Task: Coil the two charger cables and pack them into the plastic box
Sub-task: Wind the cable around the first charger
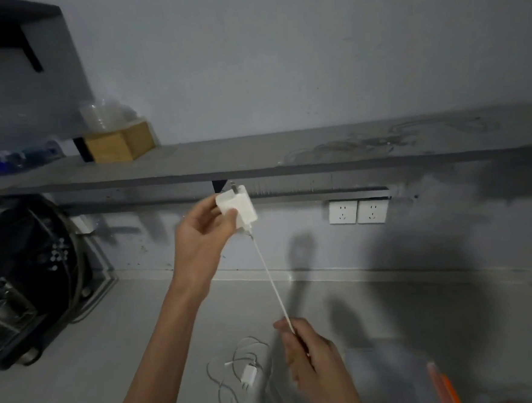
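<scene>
My left hand [202, 237] holds a white square charger block [238, 210] up in front of the shelf edge, prongs pointing up. Its white cable [271, 279] runs taut down and to the right into my right hand [313, 358], which is closed around it. Below, on the light floor, lies a second small white charger [248, 375] with its thin cable [222, 383] in loose loops. A clear plastic box with an orange edge [444, 384] shows blurred at the lower right.
A grey shelf [255, 158] crosses the view, bearing a wooden box [119, 144] and clear cups [101, 115]. Two wall sockets [358, 211] sit under it. Dark wheeled equipment [28, 281] stands at the left.
</scene>
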A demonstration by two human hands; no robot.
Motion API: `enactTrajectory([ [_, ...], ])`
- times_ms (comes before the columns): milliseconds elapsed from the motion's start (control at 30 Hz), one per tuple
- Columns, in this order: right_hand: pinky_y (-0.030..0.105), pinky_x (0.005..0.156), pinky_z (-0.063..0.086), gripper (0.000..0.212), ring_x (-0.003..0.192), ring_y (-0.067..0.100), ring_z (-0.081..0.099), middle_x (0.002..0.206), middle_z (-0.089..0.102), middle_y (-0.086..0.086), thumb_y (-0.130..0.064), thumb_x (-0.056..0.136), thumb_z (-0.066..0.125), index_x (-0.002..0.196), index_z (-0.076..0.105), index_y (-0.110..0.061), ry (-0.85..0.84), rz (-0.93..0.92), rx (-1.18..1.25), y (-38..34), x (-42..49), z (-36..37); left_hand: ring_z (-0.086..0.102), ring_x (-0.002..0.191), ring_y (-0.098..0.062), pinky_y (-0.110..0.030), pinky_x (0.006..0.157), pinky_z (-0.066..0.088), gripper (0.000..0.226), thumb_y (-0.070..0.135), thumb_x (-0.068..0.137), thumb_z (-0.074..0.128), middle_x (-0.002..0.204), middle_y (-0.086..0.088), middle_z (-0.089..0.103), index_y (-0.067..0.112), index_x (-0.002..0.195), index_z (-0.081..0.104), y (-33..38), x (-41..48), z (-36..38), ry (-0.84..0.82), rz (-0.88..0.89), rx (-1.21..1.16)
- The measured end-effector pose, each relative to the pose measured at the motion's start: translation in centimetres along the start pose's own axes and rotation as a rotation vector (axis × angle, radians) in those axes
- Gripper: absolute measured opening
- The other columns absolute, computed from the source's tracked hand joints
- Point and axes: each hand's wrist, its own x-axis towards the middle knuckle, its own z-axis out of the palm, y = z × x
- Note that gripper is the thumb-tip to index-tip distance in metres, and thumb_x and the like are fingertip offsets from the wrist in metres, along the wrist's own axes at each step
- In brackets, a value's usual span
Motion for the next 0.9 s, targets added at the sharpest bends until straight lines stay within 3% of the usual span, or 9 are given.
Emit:
enactTrajectory([
  [67, 0.024, 0.065, 0.053, 0.015, 0.057, -0.001, 0.057, 0.066, 0.063, -0.021, -0.043, 0.093, 0.049, 0.105, 0.057, -0.046, -0.060, -0.016, -0.089, -0.6, -1.2, -0.3, 0.071, 0.095, -0.004, -0.020, 0.081, 0.057, 0.028, 0.009, 0.087, 0.069, 0.097, 0.016, 0.076, 0.034, 0.101, 0.070, 0.0, 1.2, -1.2, 0.063, 0.106, 0.105],
  [167, 0.009, 0.075, 0.047, 0.019, 0.068, -0.017, 0.056, 0.080, 0.060, -0.042, -0.054, 0.091, 0.044, 0.107, 0.054, -0.054, -0.056, -0.187, -0.356, -4.7, -0.7, -1.8, 0.065, 0.099, 0.005, -0.009, 0.081, 0.052, 0.031, 0.014, 0.087, 0.070, 0.109, 0.023, 0.068, 0.029, 0.114, 0.066, -0.7, 2.3, -3.0, 0.000, 0.301, 0.371],
  [267, 0.018, 0.066, 0.053, 0.024, 0.074, -0.001, 0.067, 0.093, 0.068, -0.019, -0.039, 0.099, 0.045, 0.107, 0.066, -0.030, 0.146, -0.639, -0.578, -11.1, 3.0, -5.5, 0.060, 0.097, 0.000, -0.020, 0.085, 0.051, 0.031, 0.017, 0.089, 0.069, 0.110, 0.016, 0.064, 0.024, 0.117, 0.062, -2.1, 1.8, -3.6, -0.213, 0.509, 0.656],
  [367, 0.032, 0.064, 0.057, 0.024, 0.076, 0.010, 0.070, 0.090, 0.073, -0.013, -0.036, 0.097, 0.053, 0.102, 0.073, -0.024, 0.272, -0.769, -0.641, -17.0, 7.7, -8.8, 0.062, 0.101, -0.009, -0.032, 0.087, 0.054, 0.031, 0.024, 0.089, 0.065, 0.112, 0.012, 0.065, 0.024, 0.119, 0.062, -2.5, -0.2, -3.4, -0.349, 0.451, 0.564],
  [500, 0.038, 0.068, 0.056, 0.019, 0.080, 0.008, 0.070, 0.092, 0.077, -0.013, -0.041, 0.088, 0.064, 0.095, 0.077, -0.029, 0.353, -0.780, -0.612, -20.7, 12.3, -10.9, 0.063, 0.111, -0.015, -0.027, 0.092, 0.054, 0.032, 0.029, 0.088, 0.064, 0.117, 0.013, 0.065, 0.038, 0.118, 0.062, -1.0, -3.1, -2.9, -0.461, 0.306, 0.342],
  [600, 0.041, 0.062, 0.051, 0.014, 0.070, 0.015, 0.063, 0.086, 0.073, -0.013, -0.034, 0.084, 0.071, 0.096, 0.078, -0.030, 0.340, -0.738, -0.432, -20.1, 14.7, -11.8, 0.063, 0.113, -0.020, -0.022, 0.092, 0.052, 0.034, 0.022, 0.087, 0.066, 0.116, 0.004, 0.066, 0.030, 0.120, 0.063, 1.0, -4.6, -2.6, -0.576, 0.255, 0.206],
  [767, 0.039, 0.082, 0.056, 0.021, 0.087, 0.018, 0.072, 0.092, 0.076, -0.006, -0.013, 0.086, 0.070, 0.091, 0.076, -0.033, -0.033, -0.371, -0.198, -15.5, 15.5, -8.8, 0.066, 0.106, -0.013, -0.017, 0.084, 0.051, 0.035, 0.005, 0.085, 0.069, 0.112, 0.002, 0.070, 0.021, 0.115, 0.066, 4.4, -4.7, -2.4, -0.634, 0.204, -0.091],
  [833, 0.042, 0.076, 0.055, 0.024, 0.080, 0.027, 0.072, 0.083, 0.077, 0.002, 0.000, 0.087, 0.065, 0.085, 0.078, -0.021, -0.119, -0.320, -0.125, -13.4, 14.9, -7.0, 0.066, 0.106, -0.012, -0.017, 0.083, 0.053, 0.035, 0.002, 0.084, 0.070, 0.110, 0.003, 0.071, 0.017, 0.115, 0.067, 4.8, -4.1, -2.0, -0.599, 0.175, -0.157],
  [900, 0.023, 0.057, 0.050, 0.022, 0.056, 0.009, 0.064, 0.058, 0.070, -0.008, -0.002, 0.086, 0.063, 0.073, 0.077, -0.014, -0.097, -0.248, -0.093, -11.4, 13.9, -5.6, 0.068, 0.103, -0.012, -0.018, 0.080, 0.055, 0.032, 0.005, 0.082, 0.069, 0.107, 0.001, 0.073, 0.018, 0.111, 0.068, 4.7, -3.3, -1.5, -0.496, 0.125, -0.201],
])
